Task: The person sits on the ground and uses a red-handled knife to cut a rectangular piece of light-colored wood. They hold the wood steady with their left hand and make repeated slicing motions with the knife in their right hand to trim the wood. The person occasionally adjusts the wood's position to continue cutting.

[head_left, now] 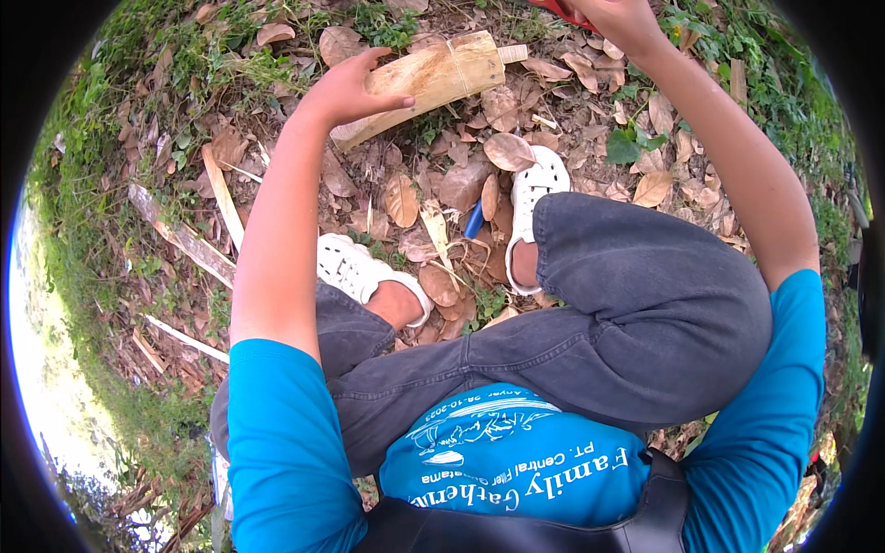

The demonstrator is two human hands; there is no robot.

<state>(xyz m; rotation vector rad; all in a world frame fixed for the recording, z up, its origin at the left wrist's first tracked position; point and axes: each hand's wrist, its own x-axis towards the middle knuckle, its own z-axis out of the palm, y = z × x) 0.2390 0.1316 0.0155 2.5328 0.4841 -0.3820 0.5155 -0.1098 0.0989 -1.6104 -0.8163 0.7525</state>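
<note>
My left hand (353,88) grips a pale piece of split bamboo (433,74), held slanted above the leaf-covered ground. My right hand (619,18) is raised at the top edge, closed around a red-handled tool (562,11), most of which is cut off by the frame. I am squatting, with my knees in dark trousers and white perforated clogs (539,184) below the hands. The second clog (355,267) is under my left arm.
Dry brown leaves and grass cover the ground. A small blue object (474,221) lies between my feet. Several bamboo strips (221,194) and a longer split piece (184,240) lie to the left.
</note>
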